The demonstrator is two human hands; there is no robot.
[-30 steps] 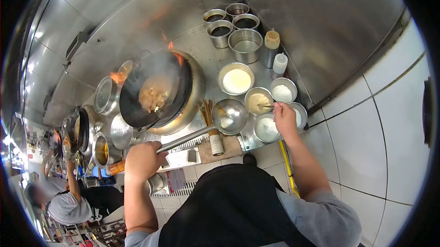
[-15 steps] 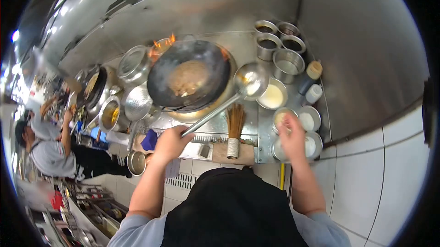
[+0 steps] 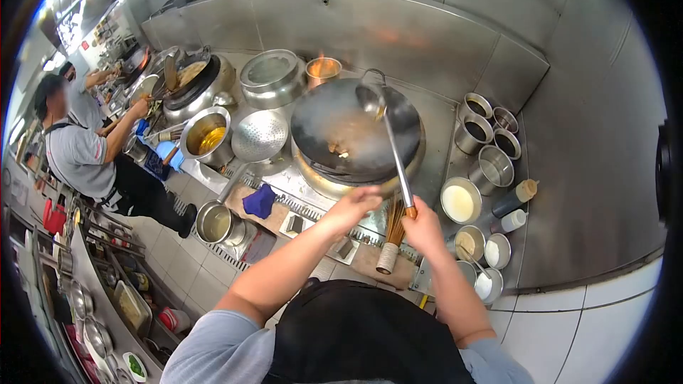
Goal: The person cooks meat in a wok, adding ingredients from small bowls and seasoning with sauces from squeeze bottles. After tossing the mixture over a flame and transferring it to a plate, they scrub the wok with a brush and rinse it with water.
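Observation:
My right hand (image 3: 423, 231) grips the wooden end of a long steel ladle (image 3: 393, 149). The ladle's bowl hangs over the far rim of a black wok (image 3: 356, 128), which sits on the burner and holds a little brownish food (image 3: 337, 149). My left hand (image 3: 353, 204) is stretched out at the wok's near rim, just left of the ladle's handle, fingers apart and holding nothing. A bamboo brush (image 3: 390, 242) stands on the ledge between my hands.
Seasoning bowls (image 3: 459, 200) and steel pots (image 3: 493, 167) with two bottles (image 3: 514, 200) crowd the right. Left of the wok are a perforated strainer (image 3: 260, 136), an oil pot (image 3: 205, 135) and a blue cloth (image 3: 260, 200). A co-worker (image 3: 78, 153) cooks at far left.
The ladle went from my left hand to my right and swung from beside the seasoning bowls to over the wok's far side. My right hand left the seasoning bowls. The view turned left.

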